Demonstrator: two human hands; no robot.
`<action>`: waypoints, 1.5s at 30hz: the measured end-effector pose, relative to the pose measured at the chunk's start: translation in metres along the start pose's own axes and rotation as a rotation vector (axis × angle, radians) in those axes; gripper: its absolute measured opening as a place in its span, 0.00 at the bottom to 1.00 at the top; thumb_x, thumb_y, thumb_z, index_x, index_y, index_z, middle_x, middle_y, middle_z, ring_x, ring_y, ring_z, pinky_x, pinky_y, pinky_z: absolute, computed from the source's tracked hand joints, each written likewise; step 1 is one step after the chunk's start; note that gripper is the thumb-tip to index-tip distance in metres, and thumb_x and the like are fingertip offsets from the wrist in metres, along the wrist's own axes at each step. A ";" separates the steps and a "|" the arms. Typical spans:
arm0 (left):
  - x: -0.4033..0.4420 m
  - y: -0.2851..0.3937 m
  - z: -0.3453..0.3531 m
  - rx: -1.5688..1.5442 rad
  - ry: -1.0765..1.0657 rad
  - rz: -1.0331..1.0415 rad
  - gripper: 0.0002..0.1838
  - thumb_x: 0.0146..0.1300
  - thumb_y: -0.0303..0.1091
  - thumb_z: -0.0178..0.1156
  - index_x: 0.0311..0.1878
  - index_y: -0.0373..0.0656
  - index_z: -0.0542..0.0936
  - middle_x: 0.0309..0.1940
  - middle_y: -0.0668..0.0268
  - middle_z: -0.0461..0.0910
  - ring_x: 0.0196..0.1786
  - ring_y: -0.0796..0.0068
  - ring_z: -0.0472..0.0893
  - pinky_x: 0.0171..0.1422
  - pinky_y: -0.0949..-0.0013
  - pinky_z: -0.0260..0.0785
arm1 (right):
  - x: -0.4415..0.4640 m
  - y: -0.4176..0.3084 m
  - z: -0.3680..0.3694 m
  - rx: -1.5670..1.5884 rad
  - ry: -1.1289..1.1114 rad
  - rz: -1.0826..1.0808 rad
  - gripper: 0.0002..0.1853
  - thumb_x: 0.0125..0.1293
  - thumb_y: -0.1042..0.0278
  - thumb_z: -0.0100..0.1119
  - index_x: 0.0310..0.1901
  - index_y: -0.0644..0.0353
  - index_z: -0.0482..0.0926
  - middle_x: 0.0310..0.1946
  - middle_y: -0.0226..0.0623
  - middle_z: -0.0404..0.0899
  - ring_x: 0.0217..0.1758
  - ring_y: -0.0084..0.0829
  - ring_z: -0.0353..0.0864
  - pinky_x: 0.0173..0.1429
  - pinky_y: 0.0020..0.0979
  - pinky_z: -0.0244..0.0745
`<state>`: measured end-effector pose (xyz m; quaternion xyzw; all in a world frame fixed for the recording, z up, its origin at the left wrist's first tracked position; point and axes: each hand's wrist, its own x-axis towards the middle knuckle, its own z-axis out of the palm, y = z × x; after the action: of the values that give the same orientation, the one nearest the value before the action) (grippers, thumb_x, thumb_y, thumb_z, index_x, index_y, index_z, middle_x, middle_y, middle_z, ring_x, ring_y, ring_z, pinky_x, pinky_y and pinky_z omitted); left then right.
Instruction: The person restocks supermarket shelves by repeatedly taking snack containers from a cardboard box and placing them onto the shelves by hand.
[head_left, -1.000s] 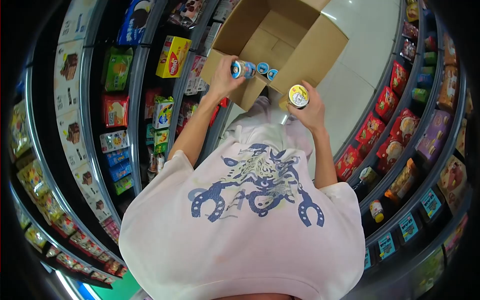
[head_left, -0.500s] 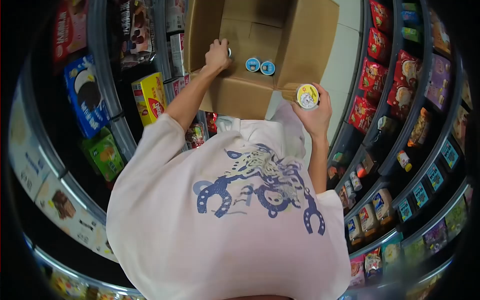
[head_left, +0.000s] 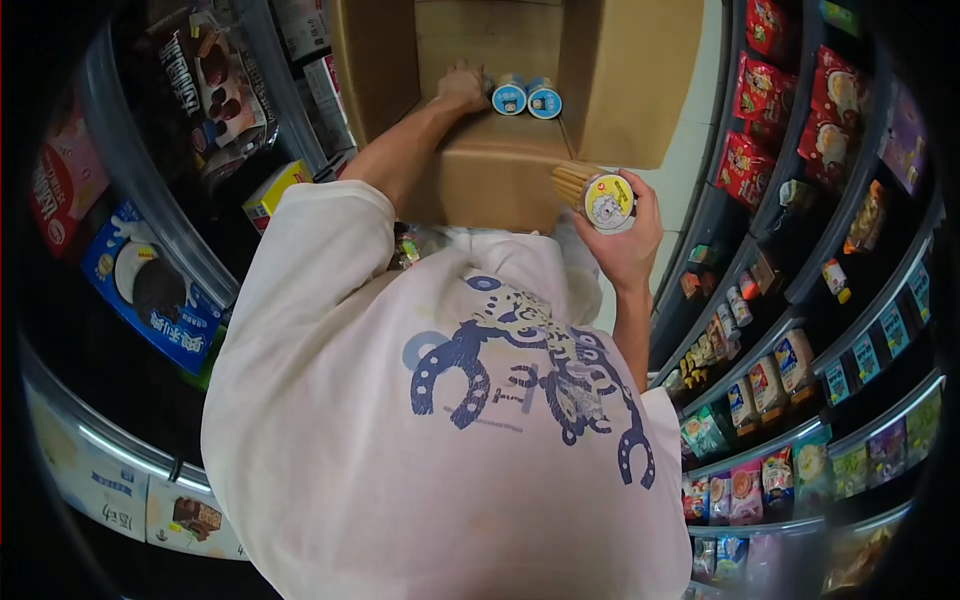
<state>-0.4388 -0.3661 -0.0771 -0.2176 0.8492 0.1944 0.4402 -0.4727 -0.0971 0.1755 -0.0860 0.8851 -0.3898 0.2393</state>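
My right hand (head_left: 630, 235) is wrapped round a clear canister of breadsticks (head_left: 608, 203), its yellow-and-white printed end facing me, just outside the box's near right corner. My left hand (head_left: 462, 88) reaches into the open cardboard box (head_left: 480, 180). Its fingers curl round another canister (head_left: 489, 84), mostly hidden by the hand. To the right of that, two canisters with blue ends (head_left: 526, 98) lie side by side on the box's floor, ends toward me.
Shelves of packaged snacks curve along both sides. On the left are a blue cookie pack (head_left: 150, 285) and a yellow box (head_left: 275, 195); on the right, red bags (head_left: 745, 165) and small jars (head_left: 770, 385). Pale floor tiles (head_left: 690, 140) show beside the box's right flap.
The view has shifted, and the box sits higher in it. My left hand is now closer to the two blue-ended canisters. My right hand still holds its canister, now showing more breadsticks.
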 end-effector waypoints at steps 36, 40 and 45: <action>-0.206 0.039 -0.183 -0.484 0.408 0.883 0.38 0.47 0.29 0.66 0.66 0.47 0.68 0.62 0.60 0.70 0.62 0.60 0.72 0.64 0.62 0.68 | 0.100 -0.079 0.069 -0.048 0.010 -0.529 0.36 0.45 0.72 0.69 0.59 0.66 0.67 0.48 0.48 0.76 0.51 0.49 0.76 0.55 0.42 0.73; -0.210 0.031 -0.204 -0.266 0.566 0.816 0.41 0.45 0.27 0.68 0.67 0.42 0.65 0.56 0.54 0.72 0.57 0.54 0.74 0.61 0.62 0.69 | 0.121 -0.087 0.083 0.024 -0.027 -0.667 0.47 0.44 0.77 0.67 0.67 0.74 0.53 0.49 0.55 0.74 0.54 0.50 0.74 0.58 0.40 0.71; -0.169 -0.008 -0.171 -0.156 0.609 0.584 0.39 0.46 0.30 0.68 0.66 0.49 0.68 0.58 0.56 0.70 0.57 0.53 0.75 0.61 0.60 0.70 | 0.111 -0.074 0.086 0.023 -0.144 -0.614 0.51 0.42 0.76 0.70 0.68 0.69 0.49 0.61 0.58 0.62 0.64 0.53 0.64 0.67 0.40 0.63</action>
<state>-0.4607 -0.4281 0.1546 -0.0483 0.9490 0.3015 0.0781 -0.5296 -0.2409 0.1404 -0.3739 0.7941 -0.4467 0.1735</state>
